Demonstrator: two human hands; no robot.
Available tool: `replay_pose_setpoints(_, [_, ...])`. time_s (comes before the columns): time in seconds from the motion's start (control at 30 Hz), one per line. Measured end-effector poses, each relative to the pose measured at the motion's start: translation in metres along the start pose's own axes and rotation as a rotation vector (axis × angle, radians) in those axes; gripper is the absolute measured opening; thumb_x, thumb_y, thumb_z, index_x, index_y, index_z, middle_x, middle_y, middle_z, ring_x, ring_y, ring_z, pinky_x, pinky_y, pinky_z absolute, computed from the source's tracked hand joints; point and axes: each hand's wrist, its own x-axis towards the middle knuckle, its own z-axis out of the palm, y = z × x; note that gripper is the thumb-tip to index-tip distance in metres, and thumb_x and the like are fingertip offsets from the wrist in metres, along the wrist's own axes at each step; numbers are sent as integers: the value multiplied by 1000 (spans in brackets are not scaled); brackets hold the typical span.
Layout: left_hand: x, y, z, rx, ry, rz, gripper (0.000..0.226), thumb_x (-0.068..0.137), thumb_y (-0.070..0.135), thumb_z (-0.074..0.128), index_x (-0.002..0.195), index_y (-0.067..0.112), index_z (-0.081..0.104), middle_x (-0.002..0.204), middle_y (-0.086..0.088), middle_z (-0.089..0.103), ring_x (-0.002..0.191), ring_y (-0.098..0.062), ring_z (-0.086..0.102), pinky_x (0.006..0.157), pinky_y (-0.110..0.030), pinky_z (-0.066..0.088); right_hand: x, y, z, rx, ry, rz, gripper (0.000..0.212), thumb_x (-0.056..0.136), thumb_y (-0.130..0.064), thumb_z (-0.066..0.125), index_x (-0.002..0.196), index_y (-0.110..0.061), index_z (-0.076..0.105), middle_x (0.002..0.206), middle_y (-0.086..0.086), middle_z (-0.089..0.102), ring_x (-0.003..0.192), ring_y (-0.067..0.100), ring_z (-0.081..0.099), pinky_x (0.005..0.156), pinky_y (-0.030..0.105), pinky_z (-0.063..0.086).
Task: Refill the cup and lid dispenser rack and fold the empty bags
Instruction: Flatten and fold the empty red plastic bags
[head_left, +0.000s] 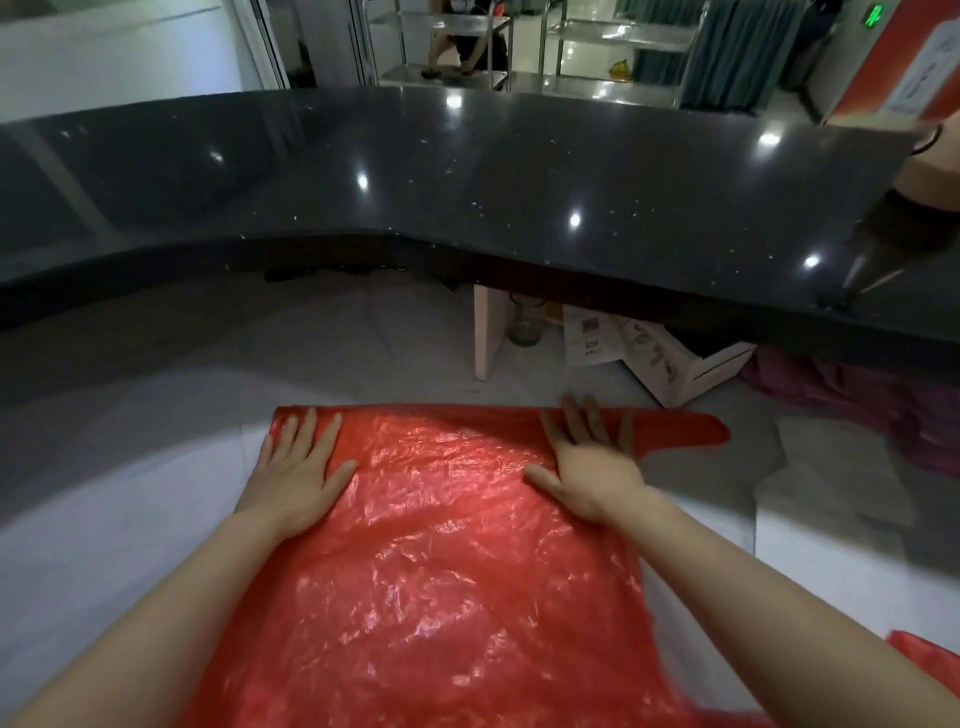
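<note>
A large red plastic bag (441, 545) lies spread flat on the white worktop (130, 519) in front of me, crinkled and shiny. Its handle strip (691, 431) sticks out to the right at the far edge. My left hand (301, 473) presses flat on the bag's far left corner, fingers straight. My right hand (587, 457) presses flat near the far right corner, fingers spread and reaching just past the bag's edge. No cups, lids or dispenser rack show in this view.
A raised black counter (467, 182) curves across the view above the worktop. Under it stand a glass jar (524, 322), a pink panel (485, 338) and an open cardboard box (675, 364). Another red bag's edge (930, 660) shows at the lower right. Steel carts (613, 47) stand beyond.
</note>
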Motion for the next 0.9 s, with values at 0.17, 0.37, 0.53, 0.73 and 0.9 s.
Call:
replay_pose_setpoints(0.17, [-9,43,-2,-66,74,158,66,97,42,29,150,36,-10,159,2,-16,145,-17,-16,116,-44,-11,9,-89,-2,147,76,-201,72,95,-51,39,153,-28,4,162,2,-2,148,23,-10,112,57,-10])
replay_pose_setpoints(0.37, [-17,30,13,-38,27,2,69,90,68,15,146,43,-17,152,13,-25,146,-19,-17,115,-50,-12,18,-90,19,112,42,-169,74,87,-73,26,151,-42,5,162,-3,-8,147,25,-15,112,53,-13])
replay_pose_setpoints(0.53, [-15,20,14,-31,14,15,76,77,79,0,143,46,-20,149,15,-27,146,-19,-16,113,-54,-11,10,-11,23,80,78,120,81,75,-85,13,147,-50,-2,161,-3,-13,145,34,-15,113,54,-7])
replay_pose_setpoints(0.73, [-15,22,2,-69,-51,39,74,87,72,16,148,41,-13,156,9,-22,145,-19,-18,113,-54,-12,-3,26,10,122,40,224,80,82,-80,19,150,-44,-1,161,5,-10,146,34,-10,117,53,0])
replay_pose_setpoints(0.9, [-39,25,-26,-147,160,138,72,93,60,27,153,30,0,158,3,-8,146,-17,-10,116,-43,-9,-16,-12,-26,85,125,183,81,90,-65,38,153,-25,6,161,10,7,147,33,0,115,56,4])
